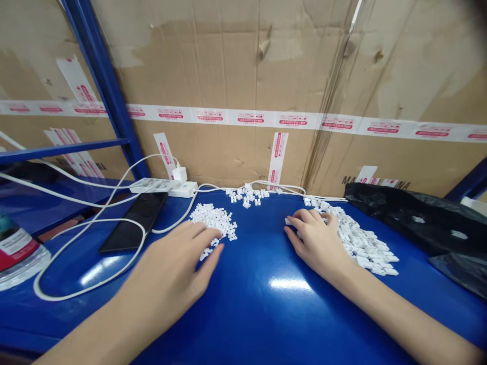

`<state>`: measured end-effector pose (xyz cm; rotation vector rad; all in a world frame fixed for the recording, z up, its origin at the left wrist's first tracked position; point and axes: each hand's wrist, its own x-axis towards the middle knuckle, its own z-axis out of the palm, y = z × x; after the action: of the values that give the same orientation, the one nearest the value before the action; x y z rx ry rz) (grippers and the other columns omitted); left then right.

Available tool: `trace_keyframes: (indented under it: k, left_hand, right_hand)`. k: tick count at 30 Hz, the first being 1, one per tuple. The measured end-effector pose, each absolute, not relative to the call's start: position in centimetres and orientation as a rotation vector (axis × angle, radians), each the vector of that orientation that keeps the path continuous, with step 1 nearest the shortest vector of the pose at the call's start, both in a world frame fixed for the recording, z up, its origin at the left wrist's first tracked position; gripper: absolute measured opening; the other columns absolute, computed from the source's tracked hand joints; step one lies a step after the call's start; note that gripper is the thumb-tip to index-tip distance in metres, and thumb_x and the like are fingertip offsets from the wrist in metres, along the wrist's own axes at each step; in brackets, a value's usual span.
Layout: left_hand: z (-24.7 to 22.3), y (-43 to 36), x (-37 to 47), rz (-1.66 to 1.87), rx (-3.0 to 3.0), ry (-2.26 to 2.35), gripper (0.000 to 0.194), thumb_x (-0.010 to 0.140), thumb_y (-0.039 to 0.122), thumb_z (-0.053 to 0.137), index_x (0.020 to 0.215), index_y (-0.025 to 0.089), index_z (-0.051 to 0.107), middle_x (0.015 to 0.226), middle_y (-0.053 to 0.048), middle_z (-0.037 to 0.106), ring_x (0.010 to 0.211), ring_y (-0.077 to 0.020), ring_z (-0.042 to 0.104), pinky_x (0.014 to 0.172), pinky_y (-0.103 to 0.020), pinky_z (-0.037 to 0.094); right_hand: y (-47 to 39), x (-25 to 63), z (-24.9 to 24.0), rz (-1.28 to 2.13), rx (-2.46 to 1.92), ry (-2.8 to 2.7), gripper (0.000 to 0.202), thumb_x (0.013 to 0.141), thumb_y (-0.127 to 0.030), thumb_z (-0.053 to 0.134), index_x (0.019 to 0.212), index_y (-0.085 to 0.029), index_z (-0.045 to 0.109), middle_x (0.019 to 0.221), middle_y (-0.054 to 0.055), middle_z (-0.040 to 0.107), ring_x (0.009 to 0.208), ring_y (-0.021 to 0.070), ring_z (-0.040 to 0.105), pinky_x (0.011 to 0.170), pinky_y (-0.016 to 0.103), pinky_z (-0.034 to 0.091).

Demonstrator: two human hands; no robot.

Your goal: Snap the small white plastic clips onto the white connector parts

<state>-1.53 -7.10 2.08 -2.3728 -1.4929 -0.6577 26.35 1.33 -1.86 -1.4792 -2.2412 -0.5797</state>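
On the blue table (247,309), the left hand (171,261), thumb and index finger apart, was at the small-piece pile (215,218) at eleven o'clock, while the right hand (317,241), fingers loosely curled, grip indeterminable, was at the long-piece pile (367,246) at one, a white cluster (247,195) lying at twelve.

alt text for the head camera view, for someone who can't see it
Two bare hands, left and right, reach toward separate piles of small white plastic parts on a glossy blue surface, with cardboard behind.
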Motion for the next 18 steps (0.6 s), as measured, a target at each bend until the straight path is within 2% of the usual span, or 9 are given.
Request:
trace_keyframes:
  k: [3,5,9,12,15,18]
  left_hand:
    - [3.4,-3.6,1.7,-0.300,-2.391,-1.484,0.022,0.099,0.020,0.049,0.098,0.014,0.070,0.098,-0.013,0.069,0.096,-0.0295,0.064,0.082,-0.042,0.053]
    - [4.0,-1.5,3.7,-0.196,-2.353,-1.495,0.023,0.098,0.020,0.049,0.097,0.012,0.070,0.099,-0.015,0.069,0.101,-0.0319,0.063,0.084,-0.043,0.052]
    - [4.5,1.5,5.1,-0.188,-2.212,-1.628,0.026,0.098,0.024,0.049,0.098,0.011,0.072,0.100,-0.017,0.071,0.104,-0.0342,0.062,0.088,-0.045,0.050]
    - [4.1,2.4,3.8,-0.284,-2.288,-1.624,0.026,0.099,0.023,0.048,0.096,0.014,0.072,0.098,-0.013,0.072,0.101,-0.0309,0.062,0.088,-0.043,0.048]
    - [3.3,2.6,2.0,-0.317,-2.528,-1.655,0.021,0.096,0.019,0.054,0.093,0.019,0.074,0.095,-0.006,0.073,0.098,-0.0263,0.061,0.087,-0.039,0.047]
    - [2.8,2.7,1.2,-0.290,-2.595,-1.736,0.016,0.093,0.023,0.061,0.095,0.020,0.076,0.094,-0.006,0.073,0.099,-0.0274,0.060,0.088,-0.040,0.046]
  right_hand:
    - [1.8,26.6,-1.9,-0.533,-1.442,-2.267,0.027,0.102,-0.019,0.046,0.104,-0.017,0.073,0.098,0.009,0.069,0.094,0.0274,0.062,0.092,0.051,0.031]
    - [2.0,26.7,-1.9,-0.450,-1.391,-2.275,0.025,0.103,-0.018,0.048,0.102,-0.018,0.073,0.098,0.008,0.068,0.093,0.0254,0.062,0.094,0.049,0.030]
    - [1.5,26.3,-1.4,-0.216,-1.250,-2.311,0.018,0.103,-0.021,0.055,0.098,-0.020,0.071,0.098,0.005,0.069,0.091,0.0217,0.061,0.093,0.045,0.030]
    - [0.5,25.6,-1.1,-0.031,-1.128,-2.348,0.013,0.102,-0.026,0.060,0.095,-0.020,0.069,0.097,0.002,0.069,0.088,0.0191,0.060,0.092,0.042,0.031]
    - [-0.4,25.0,-1.0,0.094,-1.048,-2.371,0.012,0.100,-0.033,0.064,0.100,-0.022,0.070,0.099,0.001,0.070,0.089,0.0191,0.060,0.092,0.041,0.032]
    - [-0.7,25.0,-1.1,0.127,-1.040,-2.373,0.017,0.097,-0.035,0.067,0.109,-0.023,0.070,0.104,0.003,0.070,0.093,0.0207,0.061,0.090,0.040,0.034]
